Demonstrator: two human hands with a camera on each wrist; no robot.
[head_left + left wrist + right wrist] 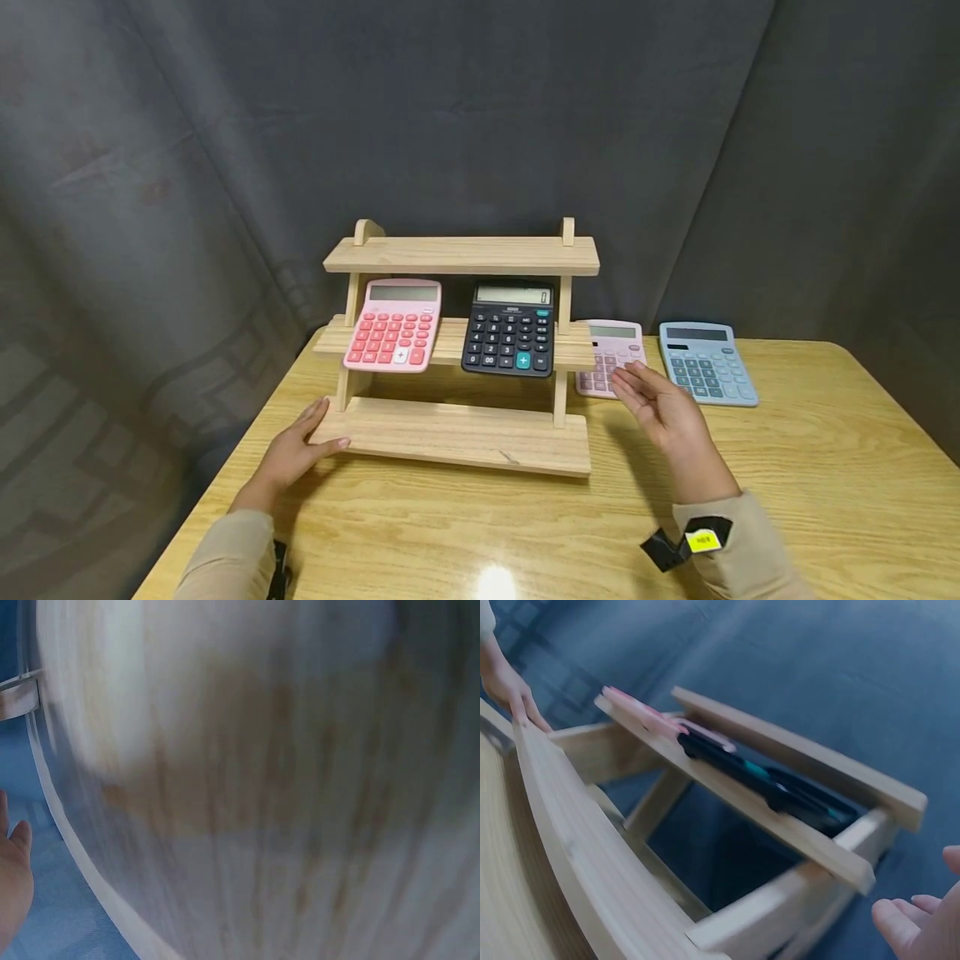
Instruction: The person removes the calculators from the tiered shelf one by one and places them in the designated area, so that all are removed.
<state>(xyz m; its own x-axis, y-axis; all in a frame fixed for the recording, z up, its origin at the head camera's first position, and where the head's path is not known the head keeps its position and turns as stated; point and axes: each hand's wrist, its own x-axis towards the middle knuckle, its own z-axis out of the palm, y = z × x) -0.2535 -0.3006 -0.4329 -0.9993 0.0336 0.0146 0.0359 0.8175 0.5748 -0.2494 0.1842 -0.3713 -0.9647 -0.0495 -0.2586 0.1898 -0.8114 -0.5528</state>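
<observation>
A three-tier wooden display rack stands on the table. My left hand grips the left end of its lowest board, thumb at the front edge and fingers toward the back. On the middle tier lean a pink calculator and a black calculator, side by side; the right wrist view shows them edge-on. My right hand is held with relaxed fingers just right of the rack, holding nothing. In the head view its fingertips overlap a pale pink calculator, which lies partly behind the rack's right end.
A light blue calculator lies on the wooden table, right of the pale pink one. Behind the table hangs a dark grey curtain. The rack's top board carries nothing. Wood fills most of the left wrist view.
</observation>
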